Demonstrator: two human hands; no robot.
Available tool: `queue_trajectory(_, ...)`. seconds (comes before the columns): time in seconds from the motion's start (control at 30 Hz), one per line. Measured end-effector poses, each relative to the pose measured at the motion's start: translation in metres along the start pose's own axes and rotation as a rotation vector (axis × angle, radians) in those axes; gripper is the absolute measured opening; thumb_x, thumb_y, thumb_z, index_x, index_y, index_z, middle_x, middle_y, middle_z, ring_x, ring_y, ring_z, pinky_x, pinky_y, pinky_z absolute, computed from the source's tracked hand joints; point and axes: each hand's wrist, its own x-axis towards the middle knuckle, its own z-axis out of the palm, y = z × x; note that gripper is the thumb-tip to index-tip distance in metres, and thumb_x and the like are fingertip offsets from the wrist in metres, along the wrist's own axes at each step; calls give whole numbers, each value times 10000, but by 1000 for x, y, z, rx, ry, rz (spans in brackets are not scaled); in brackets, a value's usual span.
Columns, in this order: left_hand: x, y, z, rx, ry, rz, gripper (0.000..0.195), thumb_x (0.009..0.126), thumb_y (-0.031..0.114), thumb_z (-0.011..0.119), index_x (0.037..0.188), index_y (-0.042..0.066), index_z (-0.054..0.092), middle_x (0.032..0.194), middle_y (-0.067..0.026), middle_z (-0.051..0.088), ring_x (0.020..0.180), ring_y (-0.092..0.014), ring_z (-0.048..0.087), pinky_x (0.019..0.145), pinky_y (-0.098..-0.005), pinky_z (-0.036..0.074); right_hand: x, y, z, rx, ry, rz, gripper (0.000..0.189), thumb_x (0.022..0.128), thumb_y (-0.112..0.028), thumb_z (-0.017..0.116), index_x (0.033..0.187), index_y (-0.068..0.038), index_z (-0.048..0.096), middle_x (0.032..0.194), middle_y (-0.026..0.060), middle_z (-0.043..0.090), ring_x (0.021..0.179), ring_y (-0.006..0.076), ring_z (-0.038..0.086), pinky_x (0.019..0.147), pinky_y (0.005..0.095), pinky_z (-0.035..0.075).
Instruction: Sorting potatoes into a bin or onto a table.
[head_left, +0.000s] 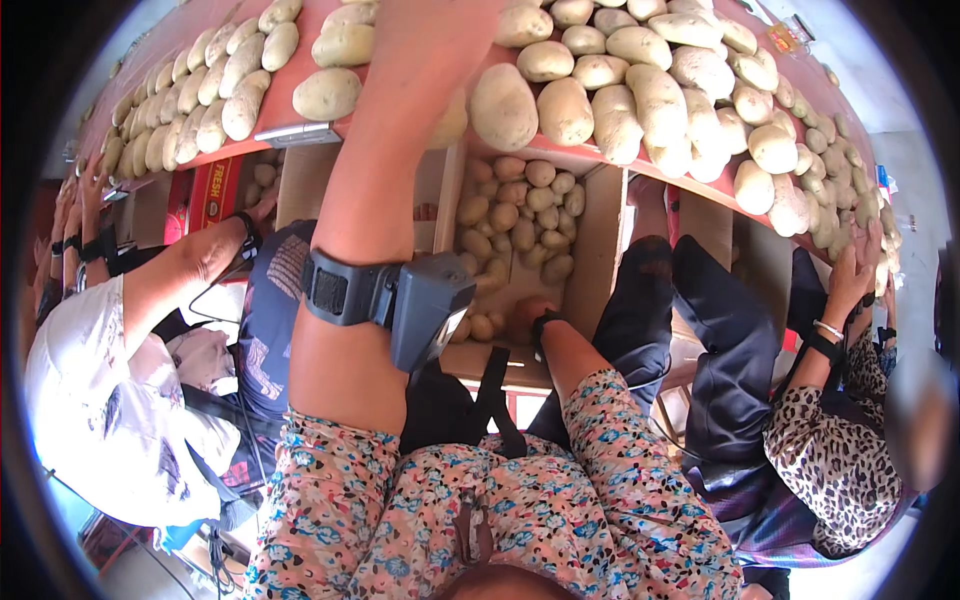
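Observation:
My left arm reaches up across the red table (315, 133), and its hand is out of view beyond the top edge. Large pale potatoes (503, 107) lie on the table on both sides of that forearm. My right hand (531, 319) is low in an open cardboard box (596, 225) in front of me, at its near right part. It is dark and blurred, so its fingers and anything in them cannot be made out. Smaller potatoes (525, 217) fill much of the box, with several beside my right hand. A device is strapped to my left forearm.
A co-worker in a white top (82, 397) sits at the left, one hand near another box. At the right, a co-worker in a leopard-print top (832, 457) has hands at potatoes on the table edge. A red printed box (214, 195) stands under the table; a metal plate (298, 135) sits on its edge.

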Motion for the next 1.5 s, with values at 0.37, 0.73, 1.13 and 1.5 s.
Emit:
queue_trajectory(0.37,16,10,-28,-314,181,-245,152,889,122,614,999,21,641,930,-36,657,856,-103,621,636,-227,477,35,-11,23,87,4,-90,471,704,-434,649,1026,-97,717,1105,129,671,1075,295,628,893,444,501)
queue_trajectory(0.73,10,13,-32,-306,159,-328,163,903,174,601,1013,57,621,927,-6,634,865,-82,584,683,-245,469,-87,4,-145,595,251,-259,546,804,-483,589,1171,-79,601,1151,182,635,1074,307,600,898,378,460)
queue_trajectory(1.13,4,3,-32,-405,121,-246,152,877,176,613,990,74,628,903,15,603,824,-65,552,672,-240,460,-229,4,-248,1721,339,-820,559,969,-533,387,1228,-49,489,1083,111,624,971,215,628,784,338,532)
queue_trajectory(1.5,-1,4,-36,-427,126,-225,175,871,198,612,989,67,619,908,12,595,835,-75,548,675,-258,468,-241,10,-347,2093,377,-978,355,987,-266,470,1214,7,470,1071,150,609,842,242,623,720,343,522)
